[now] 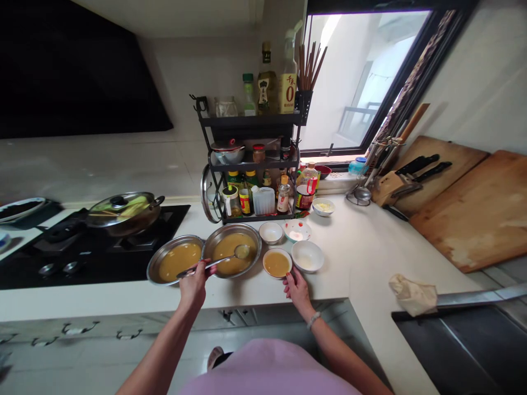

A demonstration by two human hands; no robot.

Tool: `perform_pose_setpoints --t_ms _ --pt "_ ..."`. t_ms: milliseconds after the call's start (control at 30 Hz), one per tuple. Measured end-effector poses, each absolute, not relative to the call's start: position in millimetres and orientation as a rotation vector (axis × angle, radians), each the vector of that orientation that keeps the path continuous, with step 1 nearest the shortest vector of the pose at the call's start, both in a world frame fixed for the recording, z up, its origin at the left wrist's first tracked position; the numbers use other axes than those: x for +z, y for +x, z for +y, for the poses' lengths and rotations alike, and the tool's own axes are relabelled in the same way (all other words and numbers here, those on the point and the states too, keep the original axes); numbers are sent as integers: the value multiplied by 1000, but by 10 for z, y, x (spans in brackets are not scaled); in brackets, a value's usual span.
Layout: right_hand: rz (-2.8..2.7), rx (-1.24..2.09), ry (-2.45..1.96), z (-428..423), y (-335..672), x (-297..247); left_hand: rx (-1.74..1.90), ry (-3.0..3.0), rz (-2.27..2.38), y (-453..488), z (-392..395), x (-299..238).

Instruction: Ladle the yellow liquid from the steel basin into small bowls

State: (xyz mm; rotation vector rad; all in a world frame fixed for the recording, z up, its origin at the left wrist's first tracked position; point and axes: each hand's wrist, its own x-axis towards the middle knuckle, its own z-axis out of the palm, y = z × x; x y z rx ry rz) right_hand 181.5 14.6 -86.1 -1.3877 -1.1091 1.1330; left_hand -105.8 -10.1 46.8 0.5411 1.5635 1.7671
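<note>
My left hand (194, 282) is closed round the handle of a metal ladle (242, 252). The ladle's head is over a wide steel bowl (259, 253) of yellow-brown liquid; whether it touches the liquid is hard to tell. Left of it stands a second steel bowl (151, 270) with similar liquid and pale bits. My right hand (295, 286) grips the front right rim of a small bowl (268, 272) of brownish liquid, which looks to rest on the counter. Close by are a white bowl (315, 266), a small white bowl (270, 225) and a patterned bowl (307, 226).
Behind the bowls stands a black rack (263, 218) with bottles and jars. A lidded pan (123, 219) sits on the black stove (24, 274) at left. To the right are a knife block (385, 189), cutting boards (473, 219), a cloth (414, 293) and a sink (465, 340).
</note>
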Motion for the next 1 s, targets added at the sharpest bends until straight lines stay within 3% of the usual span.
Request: perform_pose_setpoints --t_ms 600,1000 --pt "-1091 1151 -1382 146 1816 -863 1595 707 1466 -469 -83 678" --pt "-1083 1155 -1374 141 1818 -855 1397 1703 1409 -291 -238 564"
